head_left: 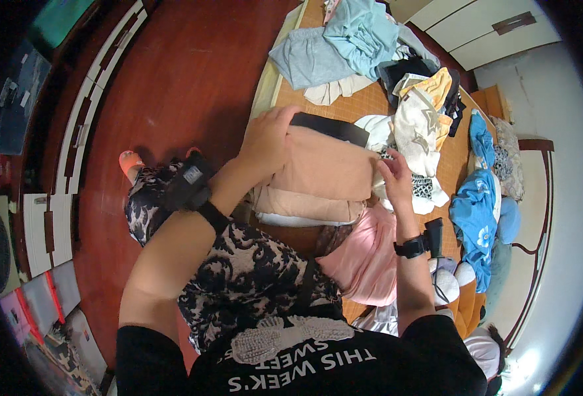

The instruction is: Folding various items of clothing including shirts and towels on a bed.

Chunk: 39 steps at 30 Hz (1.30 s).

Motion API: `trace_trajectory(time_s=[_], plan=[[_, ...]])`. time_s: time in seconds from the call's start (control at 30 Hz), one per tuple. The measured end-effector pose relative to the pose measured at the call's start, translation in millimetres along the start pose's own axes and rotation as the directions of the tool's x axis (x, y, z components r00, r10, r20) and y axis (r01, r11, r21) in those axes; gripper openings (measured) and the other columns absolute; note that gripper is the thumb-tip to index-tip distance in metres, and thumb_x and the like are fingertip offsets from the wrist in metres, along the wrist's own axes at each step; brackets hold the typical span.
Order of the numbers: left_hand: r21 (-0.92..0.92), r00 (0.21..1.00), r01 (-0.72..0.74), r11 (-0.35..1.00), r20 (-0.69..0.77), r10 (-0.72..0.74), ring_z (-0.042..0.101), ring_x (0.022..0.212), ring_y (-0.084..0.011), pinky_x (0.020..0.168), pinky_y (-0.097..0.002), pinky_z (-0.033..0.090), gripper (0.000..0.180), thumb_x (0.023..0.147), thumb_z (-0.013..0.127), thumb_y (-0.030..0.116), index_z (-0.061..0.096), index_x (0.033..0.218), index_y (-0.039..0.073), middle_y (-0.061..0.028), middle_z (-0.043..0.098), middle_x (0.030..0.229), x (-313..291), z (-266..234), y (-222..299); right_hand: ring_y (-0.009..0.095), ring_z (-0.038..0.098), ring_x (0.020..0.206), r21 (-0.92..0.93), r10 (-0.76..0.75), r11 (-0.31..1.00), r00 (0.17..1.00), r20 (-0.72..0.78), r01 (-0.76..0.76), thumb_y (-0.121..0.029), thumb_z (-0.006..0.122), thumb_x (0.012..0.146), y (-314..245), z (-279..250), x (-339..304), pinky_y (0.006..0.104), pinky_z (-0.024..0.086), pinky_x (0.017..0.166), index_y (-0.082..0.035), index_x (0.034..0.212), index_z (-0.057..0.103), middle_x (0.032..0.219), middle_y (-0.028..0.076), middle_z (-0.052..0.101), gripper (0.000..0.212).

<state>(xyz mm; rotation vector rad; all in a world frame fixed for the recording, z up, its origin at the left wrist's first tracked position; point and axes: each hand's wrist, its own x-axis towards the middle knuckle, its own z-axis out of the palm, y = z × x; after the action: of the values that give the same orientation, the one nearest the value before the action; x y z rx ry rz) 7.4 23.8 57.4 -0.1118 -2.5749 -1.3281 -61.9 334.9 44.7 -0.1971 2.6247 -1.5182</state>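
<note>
A folded beige garment [331,162] lies in front of me on top of a small stack, with another beige fold [308,203] and a white layer [298,220] beneath. My left hand [272,140] holds its left edge, fingers wrapped over the far corner beside a black folded cloth [331,127]. At the right edge is my right hand [396,177], its thumb and fingers apart, close to the cloth. Whether its fingertips touch the fabric I cannot tell. Near the stack, a pink satiny garment [364,257] lies in loose folds.
Pale grey shorts [311,58], a mint garment [363,36] and a white starred garment [417,125] lie farther along the bed mat [334,113]. Blue clothing [474,204] is heaped at right. White drawers [83,125] line the red floor [172,86] at left.
</note>
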Motion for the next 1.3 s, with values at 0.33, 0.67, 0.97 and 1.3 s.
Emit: trace_trajectory(time_s=[0.33, 0.67, 0.97, 1.3], plan=[[0.481, 0.913, -0.308, 0.821, 0.391, 0.113, 0.03, 0.13, -0.0243, 0.105, -0.0432, 0.025, 0.055, 0.08, 0.058, 0.034, 0.047, 0.128, 0.01, -0.0094, 0.042, 0.135, -38, 46, -14, 0.035, 0.037, 0.125, -0.61, -0.495, 0.588, 0.833, 0.247, 0.53, -0.027, 0.062, 0.08, -29, 101, -37, 0.0498, 0.026, 0.103, -0.013, 0.127, 0.05, 0.135, 0.017, 0.041, 0.05], [0.415, 0.896, -0.228, 0.881, 0.444, 0.023, 0.022, 0.134, -0.0292, 0.109, -0.0441, 0.018, 0.063, 0.073, 0.066, 0.028, 0.046, 0.129, 0.009, -0.0116, 0.034, 0.14, -26, 41, -26, 0.033, 0.027, 0.133, -0.717, -0.379, 0.519, 0.877, 0.295, 0.465, -0.044, 0.055, 0.083, 22, 119, -40, 0.0559, 0.017, 0.105, -0.022, 0.136, 0.04, 0.143, 0.016, 0.032, 0.06], [0.206, 0.95, -0.063, 0.977, 0.313, -0.005, 0.045, 0.115, -0.0337, 0.094, -0.0478, 0.036, 0.044, 0.074, 0.063, 0.014, 0.052, 0.115, 0.007, -0.0131, 0.047, 0.127, -12, 11, -6, 0.036, 0.029, 0.131, -0.609, -0.36, 0.668, 0.902, 0.238, 0.427, -0.039, 0.055, 0.085, -18, 135, -55, 0.0565, 0.014, 0.105, -0.019, 0.136, 0.04, 0.142, 0.018, 0.03, 0.057], [0.256, 0.937, -0.145, 0.956, 0.346, 0.05, 0.054, 0.101, -0.0325, 0.086, -0.0406, 0.043, 0.03, 0.072, 0.061, 0.01, 0.059, 0.101, 0.004, -0.0143, 0.059, 0.107, -21, 18, -18, 0.038, 0.057, 0.093, -0.308, -0.396, 0.868, 0.917, 0.049, 0.391, -0.023, 0.064, 0.078, 6, 91, -3, 0.0413, 0.045, 0.083, -0.001, 0.113, 0.054, 0.103, 0.021, 0.059, 0.042]])
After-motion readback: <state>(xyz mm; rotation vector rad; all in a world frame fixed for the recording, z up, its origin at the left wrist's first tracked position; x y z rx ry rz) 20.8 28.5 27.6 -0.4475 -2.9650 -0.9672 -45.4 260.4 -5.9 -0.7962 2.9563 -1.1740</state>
